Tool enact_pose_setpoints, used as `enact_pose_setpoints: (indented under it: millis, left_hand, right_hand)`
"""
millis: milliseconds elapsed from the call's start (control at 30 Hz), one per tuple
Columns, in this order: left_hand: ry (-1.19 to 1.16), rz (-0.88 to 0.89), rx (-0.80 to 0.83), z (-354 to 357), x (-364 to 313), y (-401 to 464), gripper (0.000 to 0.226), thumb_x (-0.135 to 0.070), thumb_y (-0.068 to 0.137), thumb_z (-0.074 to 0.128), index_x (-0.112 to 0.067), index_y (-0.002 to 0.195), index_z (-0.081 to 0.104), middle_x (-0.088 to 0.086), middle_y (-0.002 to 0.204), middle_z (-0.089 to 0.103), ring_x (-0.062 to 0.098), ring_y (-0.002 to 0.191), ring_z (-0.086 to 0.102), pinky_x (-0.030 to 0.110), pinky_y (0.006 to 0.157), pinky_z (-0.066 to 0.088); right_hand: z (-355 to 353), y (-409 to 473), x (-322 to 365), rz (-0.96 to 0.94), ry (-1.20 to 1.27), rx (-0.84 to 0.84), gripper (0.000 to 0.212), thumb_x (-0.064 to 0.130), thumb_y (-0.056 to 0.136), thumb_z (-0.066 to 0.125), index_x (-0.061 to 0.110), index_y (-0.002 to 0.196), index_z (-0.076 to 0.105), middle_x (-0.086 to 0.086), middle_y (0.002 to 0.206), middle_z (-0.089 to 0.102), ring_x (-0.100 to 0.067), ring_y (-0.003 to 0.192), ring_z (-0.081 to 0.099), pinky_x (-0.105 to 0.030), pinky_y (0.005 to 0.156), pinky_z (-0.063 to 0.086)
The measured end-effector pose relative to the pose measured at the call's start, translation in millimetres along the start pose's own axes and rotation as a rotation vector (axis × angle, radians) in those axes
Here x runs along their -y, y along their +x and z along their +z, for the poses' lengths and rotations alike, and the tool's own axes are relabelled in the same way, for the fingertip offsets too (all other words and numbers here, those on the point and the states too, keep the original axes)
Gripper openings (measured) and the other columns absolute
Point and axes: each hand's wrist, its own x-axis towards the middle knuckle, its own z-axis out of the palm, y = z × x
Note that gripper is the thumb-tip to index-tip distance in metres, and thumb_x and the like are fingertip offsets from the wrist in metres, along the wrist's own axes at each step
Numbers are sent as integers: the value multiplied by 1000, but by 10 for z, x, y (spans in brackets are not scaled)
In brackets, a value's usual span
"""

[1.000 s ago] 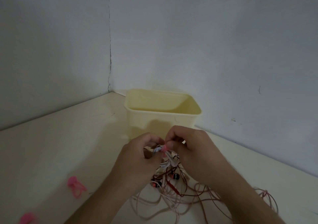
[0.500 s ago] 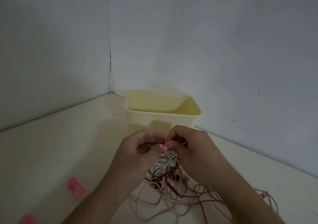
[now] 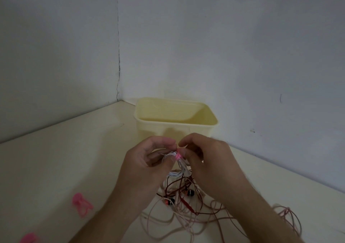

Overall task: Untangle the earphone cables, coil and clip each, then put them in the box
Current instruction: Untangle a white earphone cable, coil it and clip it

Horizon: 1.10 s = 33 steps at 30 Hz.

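Note:
A coiled white earphone cable [image 3: 176, 173] hangs between my hands, just in front of the pale yellow box [image 3: 175, 128]. My left hand [image 3: 147, 166] grips the coil's upper left side. A small pink clip [image 3: 178, 156] sits on the top of the coil, and my right hand [image 3: 207, 162] pinches it there. Below my hands a tangle of dark red and pale pink cables [image 3: 188, 209] lies on the table, with black-tipped earbuds [image 3: 190, 193] in it.
Two more pink clips lie on the cream table at the left, one clip [image 3: 81, 204] nearer the middle and another clip [image 3: 29, 238] at the bottom edge. Grey walls meet in a corner behind the box. Pink cable loops [image 3: 287, 216] spread to the right.
Both hands have risen slightly toward the box with the white coil. The coil hangs more clearly as a loop now, with the pink clip on its top.

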Motion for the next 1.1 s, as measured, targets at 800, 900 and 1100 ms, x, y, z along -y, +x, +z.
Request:
enact_pose_setpoints:
  millis: [800,900,1100]
  left_hand:
    - [-38,-183,75,-10,42,45,12,-16,96,71,-17,91,81,11,88,77,25,84,72,66,101,53]
    - [9,-164,104,-3,42,37,13,-20,98,69,-19,92,81,8,85,77,20,83,72,59,100,56]
    - [54,-86,97,7,40,28,12,-18,98,69,-19,92,80,3,83,77,13,80,72,32,77,55]
  right_hand:
    - [24,-43,66,-53,138,-107,25,5,91,78,30,95,74,18,85,73,-8,88,70,-21,76,56]
    - [55,-48,71,-58,107,-128,30,0,91,76,29,95,74,19,86,73,-4,89,70,-13,76,53]
    - [47,-36,74,64,249,-89,30,0,98,67,30,97,68,19,87,71,-5,86,69,-15,71,51]
